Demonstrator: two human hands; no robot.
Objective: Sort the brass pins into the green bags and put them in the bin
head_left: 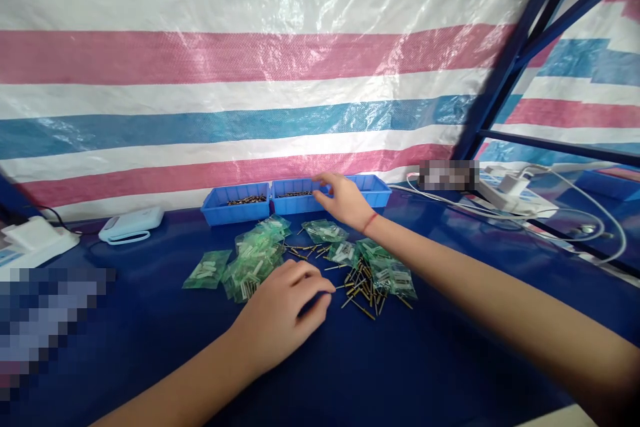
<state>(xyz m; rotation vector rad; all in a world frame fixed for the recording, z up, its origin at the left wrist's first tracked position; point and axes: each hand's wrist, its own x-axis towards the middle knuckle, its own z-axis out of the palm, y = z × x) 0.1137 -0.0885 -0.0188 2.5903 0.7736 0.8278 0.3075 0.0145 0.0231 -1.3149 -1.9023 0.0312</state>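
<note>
green clr bags [257,250] | white pcs [205,270] inside | gold/slvr pins [365,285], slim, piled

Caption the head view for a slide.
Right hand at the blue bins, left hand near green bags and metal pins.

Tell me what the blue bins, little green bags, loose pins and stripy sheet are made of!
Blue bins: probably hard plastic, ribbed walls, slight sheen.
Little green bags: seemingly thin, shiny plastic film; white pieces show through.
Loose pins: likely metal, yellowish and silvery, though too small to be sure.
Stripy sheet: probably woven plastic; it gleams along its wrinkles and shows a fine weave.
</note>
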